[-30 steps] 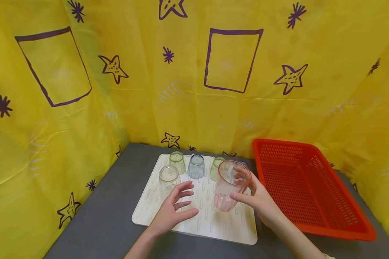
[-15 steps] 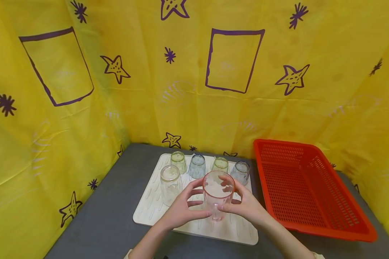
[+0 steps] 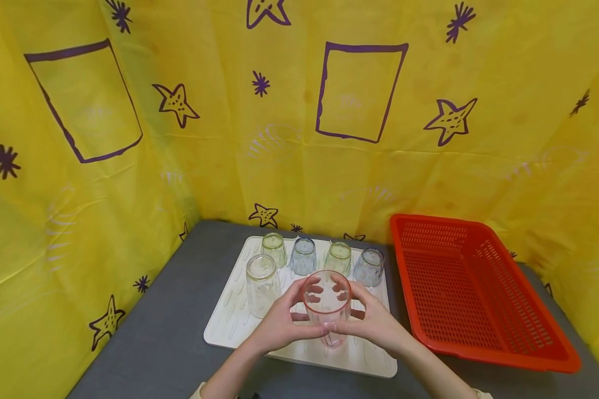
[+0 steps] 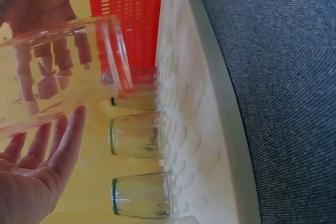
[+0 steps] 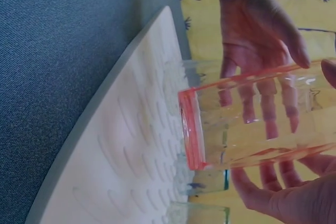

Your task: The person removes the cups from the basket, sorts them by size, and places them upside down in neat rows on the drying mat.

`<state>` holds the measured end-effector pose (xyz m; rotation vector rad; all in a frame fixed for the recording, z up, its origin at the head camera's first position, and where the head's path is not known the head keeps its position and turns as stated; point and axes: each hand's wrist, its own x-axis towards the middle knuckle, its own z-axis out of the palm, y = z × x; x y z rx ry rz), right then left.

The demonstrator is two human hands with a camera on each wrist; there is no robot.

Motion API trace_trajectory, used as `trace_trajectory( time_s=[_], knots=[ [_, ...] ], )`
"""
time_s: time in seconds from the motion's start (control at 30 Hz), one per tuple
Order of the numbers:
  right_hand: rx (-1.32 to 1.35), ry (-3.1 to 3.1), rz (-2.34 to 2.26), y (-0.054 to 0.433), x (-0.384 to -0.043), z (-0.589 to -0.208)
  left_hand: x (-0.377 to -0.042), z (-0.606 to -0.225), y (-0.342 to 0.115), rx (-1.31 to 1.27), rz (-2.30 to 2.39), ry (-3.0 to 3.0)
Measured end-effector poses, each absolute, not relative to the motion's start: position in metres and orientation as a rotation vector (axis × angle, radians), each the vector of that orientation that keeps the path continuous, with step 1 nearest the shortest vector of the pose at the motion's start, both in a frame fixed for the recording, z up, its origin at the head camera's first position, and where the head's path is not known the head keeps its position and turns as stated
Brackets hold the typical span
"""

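A clear pink-tinted drinking glass [image 3: 328, 302] is held upright, rim up, over the front middle of a white draining mat [image 3: 228, 327]. My left hand [image 3: 281, 322] grips it from the left and my right hand [image 3: 372, 323] from the right, thumbs meeting at the near side. Fingers show through its far wall. In the right wrist view the thick pink base [image 5: 193, 130] hangs clear of the mat's ridges. Behind it on the mat stand a tall clear glass [image 3: 262, 285], two green glasses [image 3: 273, 250] and two blue glasses [image 3: 303, 257].
A red perforated plastic basket [image 3: 471, 288] stands on the dark grey table [image 3: 155, 310], right of the mat. Yellow cloth [image 3: 279, 177] with purple drawings encloses the back and sides. Denim-like blue fabric [image 4: 278, 77] fills one side of the left wrist view.
The pink glass has come left and slightly nearer in my right hand. My left hand, apart from it earlier, has closed round its left side, and both thumbs now meet in front.
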<state>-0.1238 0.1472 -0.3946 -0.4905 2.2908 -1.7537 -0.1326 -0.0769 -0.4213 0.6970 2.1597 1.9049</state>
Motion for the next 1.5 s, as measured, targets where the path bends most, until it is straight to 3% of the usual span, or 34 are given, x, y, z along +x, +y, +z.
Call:
trace_trajectory(
  time_s=[0.37, 0.6, 0.97, 1.5],
  knots=[
    [-0.646, 2.262, -1.793, 0.152, -0.124, -0.393, -0.132, -0.429, -0.079, 0.760, 2.086, 2.008],
    [-0.755, 2.260, -1.912, 0.157, -0.125, -0.395, -0.131, -0.431, -0.078, 0.643, 2.289, 1.806],
    [-0.489, 2.079, -2.051, 0.151, -0.116, -0.406, -0.125, -0.430, -0.075, 0.509, 2.568, 1.375],
    [-0.522, 2.046, -2.050, 0.153, -0.114, -0.408, -0.121, -0.432, -0.084, 0.553, 2.476, 1.344]
  ],
)
